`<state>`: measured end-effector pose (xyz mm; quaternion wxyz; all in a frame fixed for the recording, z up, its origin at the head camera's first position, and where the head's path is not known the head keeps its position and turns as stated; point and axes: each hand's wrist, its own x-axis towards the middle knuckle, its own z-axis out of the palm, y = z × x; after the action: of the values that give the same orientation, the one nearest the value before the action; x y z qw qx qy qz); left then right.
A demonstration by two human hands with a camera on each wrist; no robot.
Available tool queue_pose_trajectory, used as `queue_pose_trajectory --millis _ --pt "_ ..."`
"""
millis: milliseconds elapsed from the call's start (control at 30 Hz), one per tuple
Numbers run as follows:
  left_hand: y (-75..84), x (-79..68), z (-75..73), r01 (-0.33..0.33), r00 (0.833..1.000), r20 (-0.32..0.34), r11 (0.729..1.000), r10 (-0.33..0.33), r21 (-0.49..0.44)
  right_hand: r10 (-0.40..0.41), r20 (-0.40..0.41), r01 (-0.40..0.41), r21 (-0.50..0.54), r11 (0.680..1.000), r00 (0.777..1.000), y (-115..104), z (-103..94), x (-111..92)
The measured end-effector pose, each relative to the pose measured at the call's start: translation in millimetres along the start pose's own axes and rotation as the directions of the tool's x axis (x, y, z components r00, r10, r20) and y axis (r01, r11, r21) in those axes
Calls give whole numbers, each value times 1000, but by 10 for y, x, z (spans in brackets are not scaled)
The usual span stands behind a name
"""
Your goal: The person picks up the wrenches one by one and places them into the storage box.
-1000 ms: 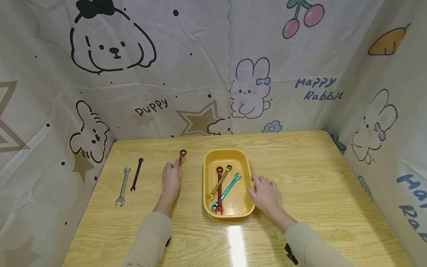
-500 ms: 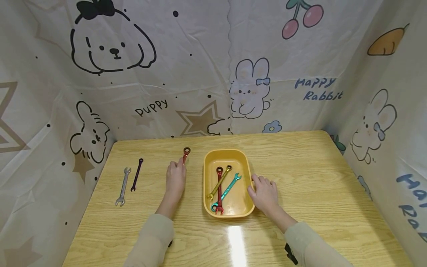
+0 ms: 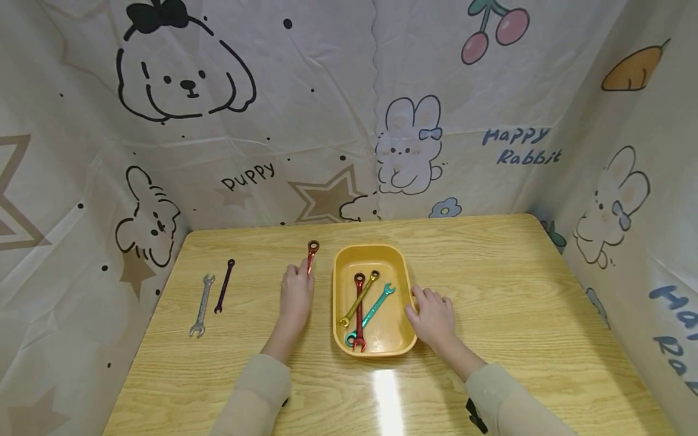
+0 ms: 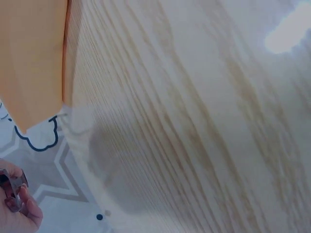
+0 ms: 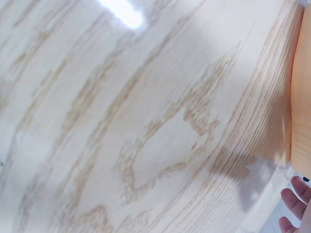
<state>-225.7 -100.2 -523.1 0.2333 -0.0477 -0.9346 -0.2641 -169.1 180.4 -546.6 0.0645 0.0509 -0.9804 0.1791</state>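
I see the left hand (image 3: 297,295) grip a red wrench (image 3: 311,261), ring end (image 3: 313,251) free; the right hand (image 3: 434,313), fingers relaxed, touches the yellow tray (image 3: 389,332), probably to steady it.

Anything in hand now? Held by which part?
Left hand: a red wrench, gripped below its ring end, exact spot hidden. Right hand: at the tray's right rim, no visible grip.

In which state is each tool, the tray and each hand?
tray: upright
held red wrench: ring end uncovered
left hand: gripping held red wrench
other red wrench: lying in tray
yellow wrench: lying in tray
teal wrench: lying in tray
silver wrench: lying on table
purple wrench: lying on table
right hand: at tray's rim
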Motion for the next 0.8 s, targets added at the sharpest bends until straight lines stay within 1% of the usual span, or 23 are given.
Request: queue_pose_trajectory --millis 300,533,667,800 --pt "135 -22 26 -12 1000 -3 1000 12 -19 1 6 -1 6 1000 1000 7 6 -3" --pt "249 -28 37 -5 1000 21 999 6 -45 -4 -4 4 8 1000 1000 10 10 0" --pt "308 -31 46 -18 1000 24 999 19 -47 0 -3 0 2 1000 1000 15 16 2" --pt "362 -40 56 -28 999 45 998 30 -53 7 -8 -7 -2 1000 1000 6 14 3"
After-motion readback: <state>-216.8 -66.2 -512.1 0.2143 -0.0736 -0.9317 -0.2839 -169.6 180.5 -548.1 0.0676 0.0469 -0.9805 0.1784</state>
